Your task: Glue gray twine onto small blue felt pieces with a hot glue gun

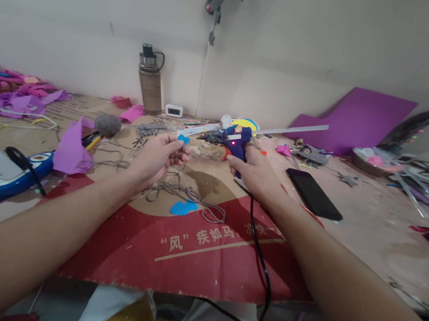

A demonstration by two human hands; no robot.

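My right hand (254,171) is closed round the handle of a blue hot glue gun (235,140), whose red light is on and whose nozzle points left. A black cord (260,267) runs from the gun down past the table's front edge. My left hand (159,156) pinches a small blue felt piece (183,140) just in front of the nozzle. Another blue felt shape (183,208) lies on the red and brown cardboard (188,260) below my hands, beside a tangle of grey yarn (180,192).
A black phone (313,194) lies right of my right hand. A grey yarn ball (108,124), purple felt scraps (70,148), a water bottle (151,80), a small white clock (174,110) and a purple sheet (357,119) surround the work area. A blue-and-white device (13,175) sits at left.
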